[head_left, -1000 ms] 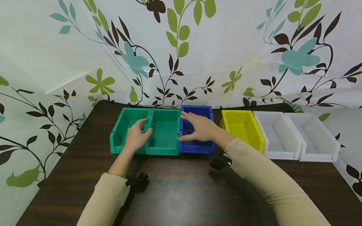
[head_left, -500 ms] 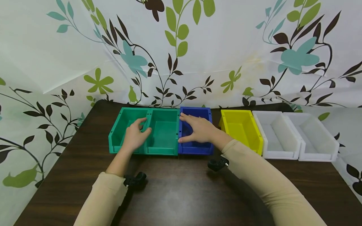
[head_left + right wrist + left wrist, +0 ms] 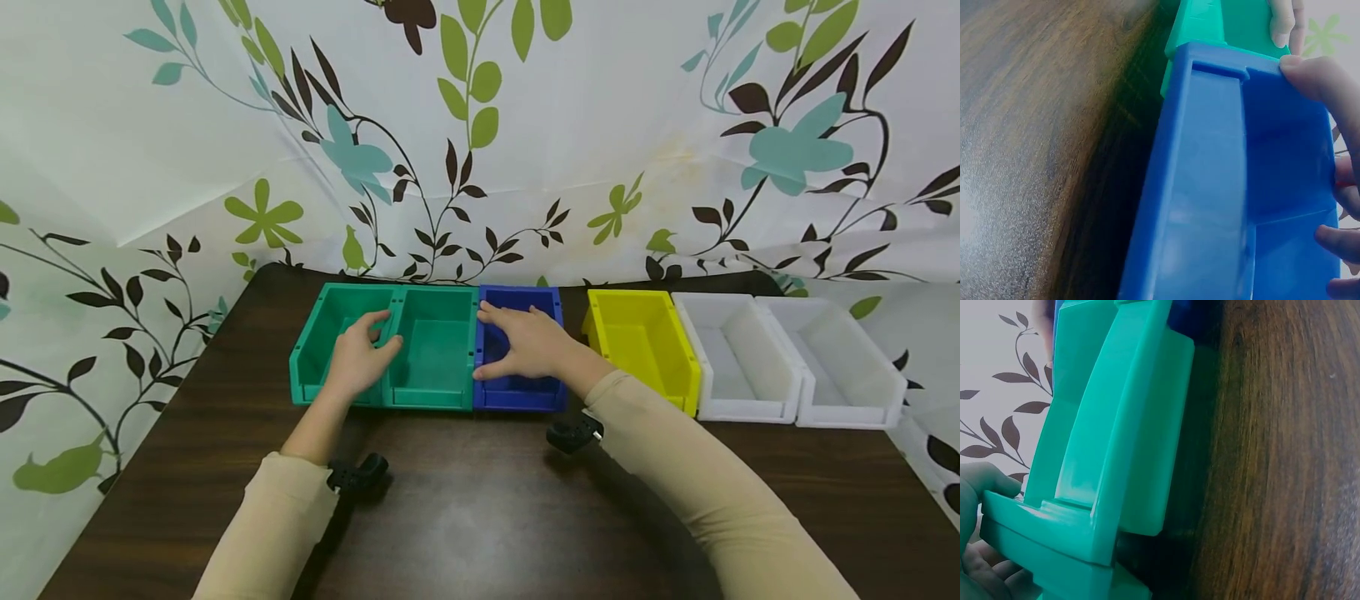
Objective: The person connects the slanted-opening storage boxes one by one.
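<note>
Near the back edge of the worktop [image 3: 465,517], the person's left hand [image 3: 357,360] is half open at the wall between two green rectangular plastic bins [image 3: 429,400]; whether it grips that wall, I cannot tell. The right hand [image 3: 529,342] is spread, grasping nothing, its thumb touching the rim of a dark-blue plastic bin [image 3: 520,402] beside them. Toward the right edge stand a yellow plastic bin [image 3: 636,342] and two white plastic bins [image 3: 753,410].
</note>
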Demonstrator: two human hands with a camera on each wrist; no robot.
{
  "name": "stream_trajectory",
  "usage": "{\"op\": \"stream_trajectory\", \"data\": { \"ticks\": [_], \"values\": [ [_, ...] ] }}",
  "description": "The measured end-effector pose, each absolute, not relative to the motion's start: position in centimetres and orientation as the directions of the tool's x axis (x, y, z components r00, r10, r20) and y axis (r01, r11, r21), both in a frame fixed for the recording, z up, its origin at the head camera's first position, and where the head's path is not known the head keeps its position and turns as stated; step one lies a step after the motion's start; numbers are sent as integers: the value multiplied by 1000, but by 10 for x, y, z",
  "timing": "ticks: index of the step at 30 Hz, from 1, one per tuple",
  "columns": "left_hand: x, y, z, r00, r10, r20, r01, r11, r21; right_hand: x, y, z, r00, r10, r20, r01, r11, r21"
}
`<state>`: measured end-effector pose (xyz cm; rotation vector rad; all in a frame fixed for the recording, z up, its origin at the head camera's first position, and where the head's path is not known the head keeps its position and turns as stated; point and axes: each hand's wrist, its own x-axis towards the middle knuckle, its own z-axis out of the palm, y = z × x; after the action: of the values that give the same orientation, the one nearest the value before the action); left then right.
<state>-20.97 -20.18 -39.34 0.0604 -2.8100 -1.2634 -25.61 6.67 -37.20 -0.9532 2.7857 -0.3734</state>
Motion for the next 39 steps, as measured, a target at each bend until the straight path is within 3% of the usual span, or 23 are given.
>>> {"op": "stream_trajectory", "data": {
  "ticks": [13,20,28,34,39],
  "values": [
    [-218,-199,-403,-999,-51,11,-26,661,750,-252,71,-387,-810,-576,-111,-528,798,-290],
    [-213,-184,-404,-992,-110,54,-44,727,685,-252,75,-391,-790,-610,-69,-569,770,-287],
    [-207,-160,-403,-970,-120,210,35,788,614,-239,88,-388,-772,-633,57,-615,721,-320],
    [-204,-138,-405,-907,-57,418,172,855,490,-230,108,-386,-769,-615,173,-639,738,-217],
    [-200,-120,-403,-889,-14,457,255,815,521,-224,125,-380,-737,-608,295,-664,733,-149]
  ]
}}
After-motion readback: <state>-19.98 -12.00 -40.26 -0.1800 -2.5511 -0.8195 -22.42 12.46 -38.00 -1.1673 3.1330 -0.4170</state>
